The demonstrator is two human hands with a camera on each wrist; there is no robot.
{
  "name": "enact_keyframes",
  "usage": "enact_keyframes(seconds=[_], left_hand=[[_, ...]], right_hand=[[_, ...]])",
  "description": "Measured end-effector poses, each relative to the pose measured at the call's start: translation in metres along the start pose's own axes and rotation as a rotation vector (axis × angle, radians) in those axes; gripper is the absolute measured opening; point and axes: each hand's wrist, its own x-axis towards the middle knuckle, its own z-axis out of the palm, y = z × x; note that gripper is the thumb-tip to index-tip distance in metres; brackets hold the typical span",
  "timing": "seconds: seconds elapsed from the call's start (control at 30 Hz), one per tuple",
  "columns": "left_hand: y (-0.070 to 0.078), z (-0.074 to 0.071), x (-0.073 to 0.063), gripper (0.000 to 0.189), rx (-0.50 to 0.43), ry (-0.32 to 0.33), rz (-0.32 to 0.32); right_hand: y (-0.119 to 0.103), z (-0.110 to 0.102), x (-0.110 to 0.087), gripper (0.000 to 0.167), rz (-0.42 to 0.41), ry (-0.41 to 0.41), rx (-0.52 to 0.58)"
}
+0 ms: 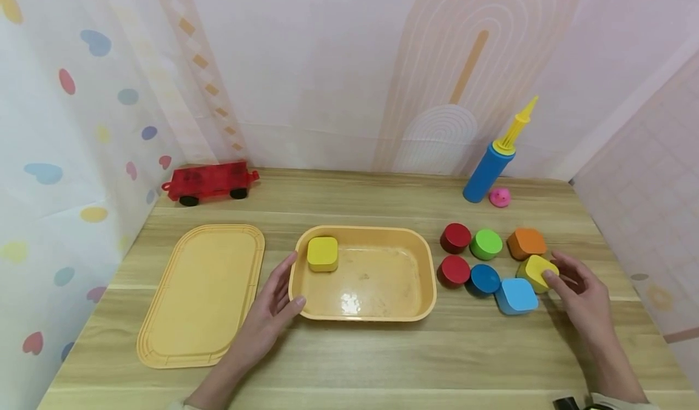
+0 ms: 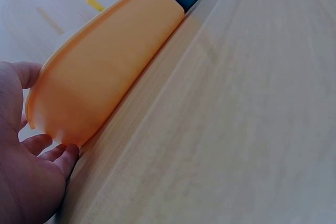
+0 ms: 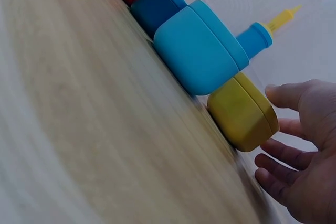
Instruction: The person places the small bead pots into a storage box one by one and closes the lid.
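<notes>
Yellow block (image 1: 533,271) lies at ten o'clock from our right hand (image 1: 587,295), the nearer one; thumb and fingers spread at its edge, though we cannot tell whether they grip. Our left hand (image 1: 270,308) clasps the tub (image 1: 384,276) at its nine-o'clock end.

The left hand (image 1: 270,307) and right hand (image 1: 585,295) are well apart, thumbs opposite bent fingers.

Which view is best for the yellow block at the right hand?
Right wrist: the yellow block looks large there, side and seam visible, though the light blue block overlaps it slightly. Head shows its top, partly covered by the right hand. Left wrist doesn't show it.
</notes>
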Motion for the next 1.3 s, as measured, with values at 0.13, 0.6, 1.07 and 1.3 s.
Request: enact_keyframes(seconds=[0.13, 0.6, 1.07, 1.3], left_hand=[[0.001, 0.0, 0.0, 0.073, 0.007, 0.003, 0.002], [0.0, 0.0, -0.001, 0.072, 0.014, 0.001, 0.005], [0.0, 0.0, 0.001, 0.073, 0.015, 0.001, 0.003], [0.0, 0.0, 0.0, 0.073, 0.013, 0.003, 0.005]], right_hand=[[0.001, -0.004, 0.0, 0.058, 0.014, -0.029, 0.007], [0.006, -0.011, 0.0, 0.052, -0.065, -0.115, -0.023], [0.01, -0.012, 0.0, 0.062, -0.123, -0.153, -0.072], [0.011, -0.012, -0.001, 0.062, -0.152, -0.135, -0.069]])
